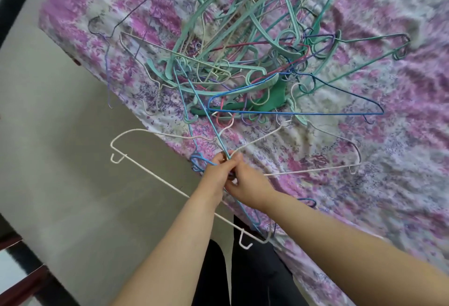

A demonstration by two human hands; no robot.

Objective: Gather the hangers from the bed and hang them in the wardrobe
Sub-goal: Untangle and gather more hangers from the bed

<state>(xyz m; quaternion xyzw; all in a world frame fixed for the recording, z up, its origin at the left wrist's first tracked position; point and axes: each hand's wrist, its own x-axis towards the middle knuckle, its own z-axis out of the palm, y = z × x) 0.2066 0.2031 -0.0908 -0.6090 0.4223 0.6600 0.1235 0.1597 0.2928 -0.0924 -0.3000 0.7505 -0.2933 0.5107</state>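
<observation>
A tangled pile of hangers (245, 62) lies in the middle of the bed (388, 184), which is covered with a pink, purple and white flowered sheet. Most of the pile is thick teal plastic, woven through with thin wire hangers in blue, red, purple and cream. A blue wire hanger (340, 101) sits on the near side of the heap, its bar pointing right, and a purple wire hanger (126, 21) lies apart at the left, close to the bed's edge. Beside the bed is pale grey floor (60, 160), with a dark frame at the lower left corner.

At the near edge of the bed the two hands meet, touching each other. The left hand (218, 172) has its fingers curled around the necks of a white wire hanger (155, 177) and a light blue wire hanger (206, 111), whose long arm runs up into the pile. The white one hangs out over the floor, its bar slanting down to the right with small hooks at both ends. The right hand (247, 184) pinches the same bundle of necks from the other side. A second pale wire hanger (315, 171) lies flat on the sheet just right of the hands.
</observation>
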